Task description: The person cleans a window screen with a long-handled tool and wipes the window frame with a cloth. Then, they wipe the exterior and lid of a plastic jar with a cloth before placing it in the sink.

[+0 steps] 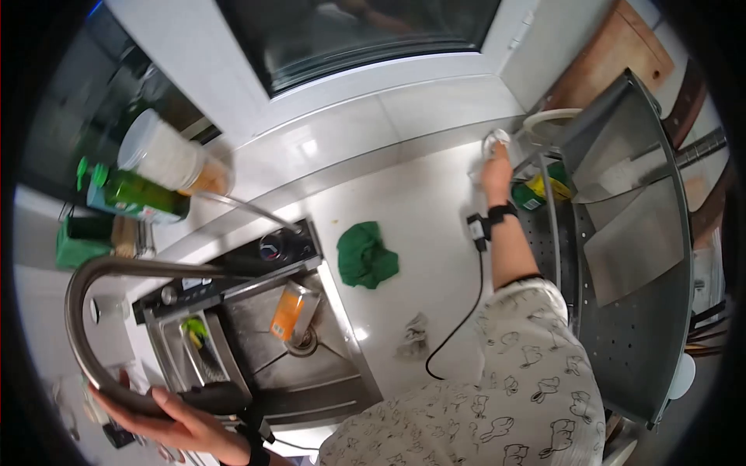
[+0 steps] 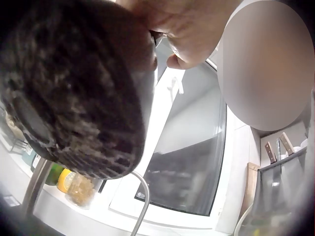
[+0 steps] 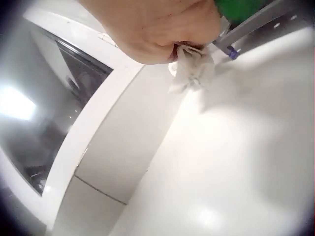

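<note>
At the back right corner of the white counter, my right hand [image 1: 497, 177] grips a crumpled white cloth [image 3: 193, 71]. The cloth bunches out below the curled fingers, against the counter by the tiled ledge. My left hand [image 1: 183, 426] holds the faucet [image 1: 78, 311] near its dark spray head [image 2: 74, 93], at the lower left of the head view. The thumb lies over the spout and the other fingers are partly hidden. A green cloth [image 1: 367, 255] lies rumpled on the counter between the sink and my right arm.
The metal sink [image 1: 264, 357] holds an orange-labelled carton [image 1: 289, 312]. A grey dish rack [image 1: 625, 342] stands close along my right forearm. Bottles and a clear tub [image 1: 155, 147] line the left ledge. A crumpled clear wrapper [image 1: 414, 335] lies near a black cable [image 1: 466, 318].
</note>
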Demonstrator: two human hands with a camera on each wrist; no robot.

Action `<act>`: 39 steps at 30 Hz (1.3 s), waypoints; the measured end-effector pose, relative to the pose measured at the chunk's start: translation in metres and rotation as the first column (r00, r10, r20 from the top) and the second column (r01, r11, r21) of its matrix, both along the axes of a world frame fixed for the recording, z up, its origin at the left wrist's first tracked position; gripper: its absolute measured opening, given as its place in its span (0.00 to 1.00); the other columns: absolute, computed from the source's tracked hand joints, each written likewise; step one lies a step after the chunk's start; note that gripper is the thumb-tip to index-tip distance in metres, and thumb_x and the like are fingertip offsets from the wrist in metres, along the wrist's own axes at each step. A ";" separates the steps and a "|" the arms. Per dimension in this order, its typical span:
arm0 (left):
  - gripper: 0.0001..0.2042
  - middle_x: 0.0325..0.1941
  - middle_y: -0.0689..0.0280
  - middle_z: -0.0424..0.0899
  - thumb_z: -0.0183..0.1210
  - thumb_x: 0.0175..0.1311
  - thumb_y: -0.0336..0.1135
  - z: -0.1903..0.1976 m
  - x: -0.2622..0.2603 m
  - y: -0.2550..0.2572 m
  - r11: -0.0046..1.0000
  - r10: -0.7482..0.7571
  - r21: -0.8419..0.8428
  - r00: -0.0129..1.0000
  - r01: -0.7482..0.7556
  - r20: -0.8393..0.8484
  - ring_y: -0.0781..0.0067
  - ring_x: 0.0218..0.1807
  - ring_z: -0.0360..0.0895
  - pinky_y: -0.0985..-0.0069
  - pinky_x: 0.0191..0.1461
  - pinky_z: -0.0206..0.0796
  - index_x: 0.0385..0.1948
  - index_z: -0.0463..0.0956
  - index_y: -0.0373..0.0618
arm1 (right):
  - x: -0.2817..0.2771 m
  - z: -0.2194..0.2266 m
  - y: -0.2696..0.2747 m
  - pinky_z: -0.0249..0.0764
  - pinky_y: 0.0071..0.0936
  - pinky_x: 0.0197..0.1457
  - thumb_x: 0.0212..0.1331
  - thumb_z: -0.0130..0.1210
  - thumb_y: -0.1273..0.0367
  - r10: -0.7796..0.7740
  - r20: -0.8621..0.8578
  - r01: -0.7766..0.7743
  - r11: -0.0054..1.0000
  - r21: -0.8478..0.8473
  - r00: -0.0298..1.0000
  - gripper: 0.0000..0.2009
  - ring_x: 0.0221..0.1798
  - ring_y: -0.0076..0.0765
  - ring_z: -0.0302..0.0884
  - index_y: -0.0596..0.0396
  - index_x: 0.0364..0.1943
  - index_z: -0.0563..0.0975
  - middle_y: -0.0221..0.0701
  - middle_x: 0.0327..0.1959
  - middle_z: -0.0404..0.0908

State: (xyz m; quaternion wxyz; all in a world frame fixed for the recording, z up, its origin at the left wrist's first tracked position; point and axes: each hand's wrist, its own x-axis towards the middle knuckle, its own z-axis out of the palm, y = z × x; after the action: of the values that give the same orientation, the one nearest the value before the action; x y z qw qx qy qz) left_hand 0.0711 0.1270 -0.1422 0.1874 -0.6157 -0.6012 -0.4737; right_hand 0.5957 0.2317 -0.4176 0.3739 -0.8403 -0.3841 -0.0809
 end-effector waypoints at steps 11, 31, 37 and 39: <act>0.35 0.66 0.53 0.51 0.47 0.61 0.55 0.006 0.014 0.006 0.999 -0.009 -0.040 1.000 0.008 -0.012 0.55 0.66 0.53 0.61 0.64 0.51 0.64 0.47 0.42 | 0.075 -0.023 0.058 0.46 0.44 0.66 0.57 0.39 0.69 -0.018 0.337 0.331 0.243 -0.912 0.942 0.20 0.61 0.48 0.57 0.63 0.52 0.68 0.43 0.58 0.64; 0.25 0.60 0.53 0.63 0.39 0.66 0.44 -0.005 0.027 0.005 0.975 0.221 -0.039 0.975 -0.220 0.022 0.63 0.60 0.63 0.68 0.59 0.58 0.63 0.51 0.46 | -0.122 -0.008 0.031 0.67 0.38 0.54 0.51 0.44 0.80 0.172 0.014 -0.172 0.984 -0.046 0.985 0.16 0.49 0.54 0.71 0.66 0.46 0.72 0.50 0.47 0.73; 0.26 0.60 0.54 0.65 0.44 0.64 0.45 -0.001 0.020 0.006 0.982 0.186 -0.009 0.981 -0.187 -0.052 0.63 0.58 0.67 0.69 0.53 0.62 0.63 0.53 0.48 | -0.162 -0.003 0.034 0.67 0.36 0.52 0.50 0.45 0.80 0.276 -0.034 -0.277 0.961 -0.010 0.960 0.13 0.47 0.52 0.70 0.64 0.41 0.74 0.48 0.44 0.74; 0.26 0.61 0.54 0.63 0.44 0.64 0.45 -0.001 0.019 0.006 0.986 0.166 -0.003 0.986 -0.166 -0.032 0.61 0.58 0.66 0.69 0.53 0.62 0.63 0.53 0.48 | -0.160 -0.005 0.035 0.67 0.35 0.52 0.49 0.46 0.79 0.282 -0.012 -0.282 0.959 -0.007 0.959 0.13 0.47 0.50 0.71 0.62 0.40 0.75 0.45 0.43 0.75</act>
State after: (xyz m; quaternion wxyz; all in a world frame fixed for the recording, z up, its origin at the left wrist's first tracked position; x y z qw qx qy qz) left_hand 0.0897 0.1330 -0.1430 0.2339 -0.5715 -0.6487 -0.4448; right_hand 0.4358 0.2669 -0.4226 0.3801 -0.7790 -0.4982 -0.0204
